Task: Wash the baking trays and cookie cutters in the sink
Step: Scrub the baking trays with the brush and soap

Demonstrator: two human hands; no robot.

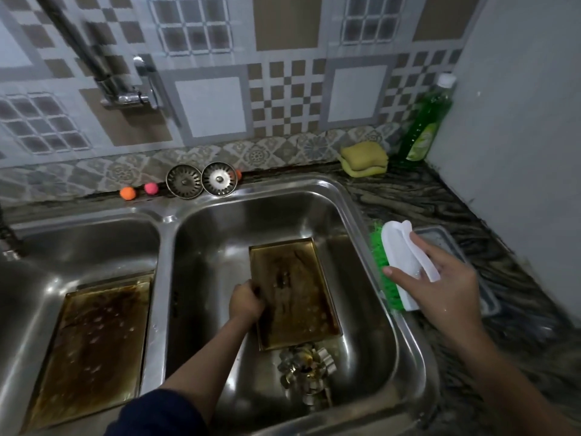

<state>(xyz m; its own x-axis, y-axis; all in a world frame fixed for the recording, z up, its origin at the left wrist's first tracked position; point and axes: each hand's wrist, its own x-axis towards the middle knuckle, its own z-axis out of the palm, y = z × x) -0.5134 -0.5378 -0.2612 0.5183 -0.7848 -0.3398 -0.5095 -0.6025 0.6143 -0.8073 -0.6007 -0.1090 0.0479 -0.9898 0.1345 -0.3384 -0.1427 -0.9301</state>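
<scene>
- Double sink (371,215): two steel basins side by side, set in a dark patterned counter.
- Left tray (91,347): lies flat in the left basin, heavily stained brown and untouched.
- Right tray (295,294): lies in the right basin. It looks like thin, stiff metal, probably light but slick when wet and greasy, so the raised rim is the surest place to grip.
- Brush (399,265): white body with green bristles, at the sink's right edge, beside a shallow grey dish (456,247).
- Left hand (246,302): reaches down into the right basin, fingers curled over the right tray's left rim to steady it.
- Right hand (440,278): held above the counter, thumb and fingers wrapped around the brush's white body.
- Cookie cutters (306,369): small metal shapes heaped just in front of the right tray; thin edges suggest careful handling.
</scene>
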